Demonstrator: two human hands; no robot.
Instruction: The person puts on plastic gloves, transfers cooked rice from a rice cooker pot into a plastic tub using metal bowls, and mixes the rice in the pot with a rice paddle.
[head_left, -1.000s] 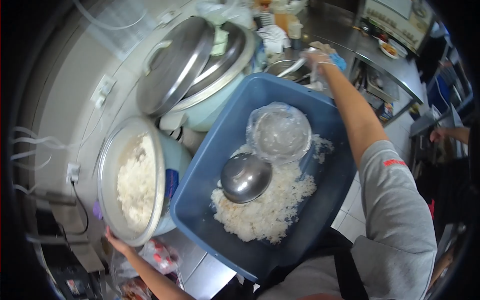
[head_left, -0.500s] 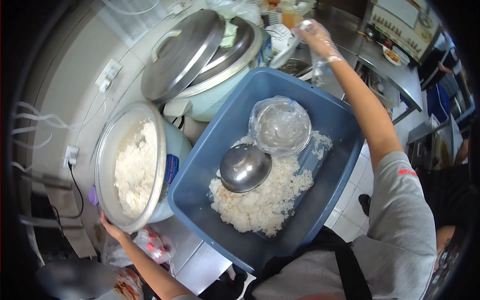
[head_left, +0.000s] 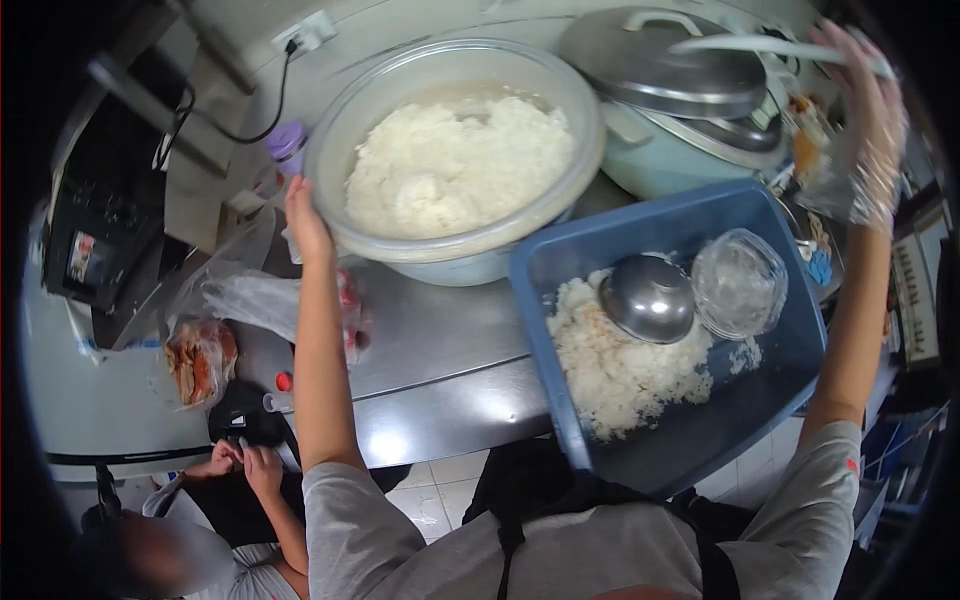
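My left hand (head_left: pixel 308 222) rests against the left outer side of a large round pot (head_left: pixel 455 245) full of white rice (head_left: pixel 460 165), its fingers pointing up and apart. Raised at the upper right, my right hand (head_left: pixel 868 120) wears a clear plastic glove and is closed on a long white paddle (head_left: pixel 760 44), which points left over the metal lids (head_left: pixel 670 65). Below it, a blue tub (head_left: pixel 540 330) holds loose rice (head_left: pixel 630 375), an upturned steel bowl (head_left: pixel 648 298) and a plastic-wrapped bowl (head_left: pixel 738 285).
Another lidded pot (head_left: pixel 660 160) stands behind the tub. On the steel counter (head_left: pixel 450 340) are plastic bags (head_left: pixel 250 300) and a bag of reddish food (head_left: pixel 202 365). A purple-lidded container (head_left: pixel 287 142) sits left of the rice pot. A co-worker (head_left: pixel 240 500) is at the lower left.
The view has swung left, bringing the rice pot to the middle and the co-worker into sight. My right hand has lifted the white paddle away from the metal container behind the tub.
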